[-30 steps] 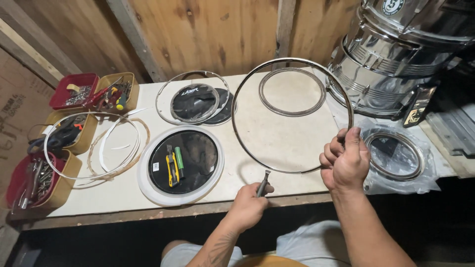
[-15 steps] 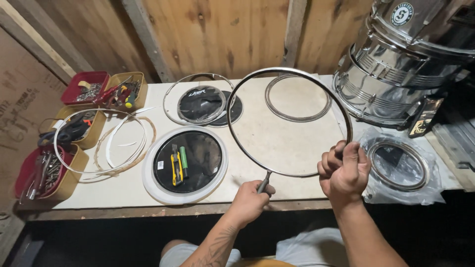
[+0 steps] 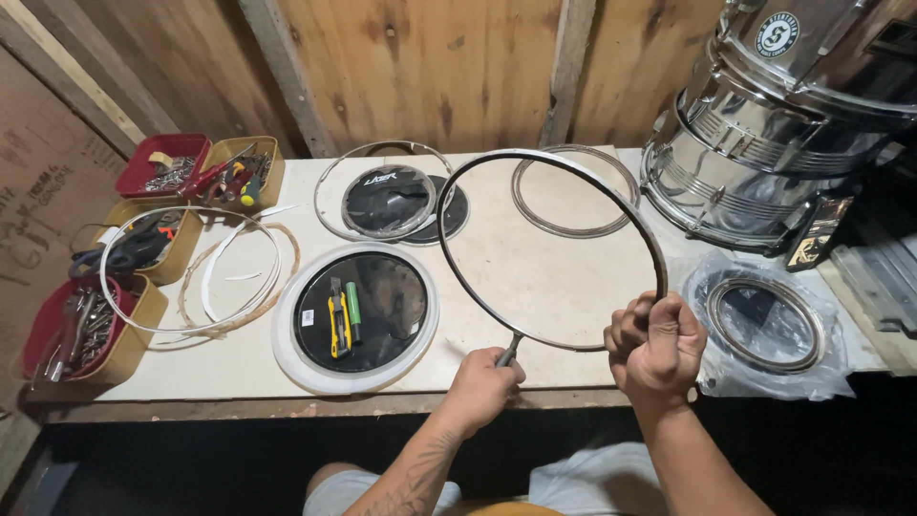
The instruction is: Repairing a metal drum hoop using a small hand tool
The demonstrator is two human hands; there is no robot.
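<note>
A large dark metal hoop (image 3: 497, 167) is held tilted above the white tabletop (image 3: 564, 277). My right hand (image 3: 657, 346) is closed around the hoop's near right rim. My left hand (image 3: 482, 386) grips a small tool (image 3: 507, 351) whose tip meets the hoop's near edge. A round black drum head with a white rim (image 3: 357, 315) lies to the left of my left hand, with a yellow utility knife (image 3: 335, 316) and a green marker-like item (image 3: 352, 303) on it.
Chrome drums (image 3: 774, 134) stand at the right. A hoop in a plastic bag (image 3: 766, 323) lies near my right hand. More hoops (image 3: 573, 196), a smaller black drum head (image 3: 390, 199) and thin rings (image 3: 191, 272) lie on the table. Trays of tools (image 3: 143, 239) line the left edge.
My right hand has slid along the hoop's rim toward the near edge and closed tighter. The hoop has turned slightly. My left hand keeps the tool at the hoop.
</note>
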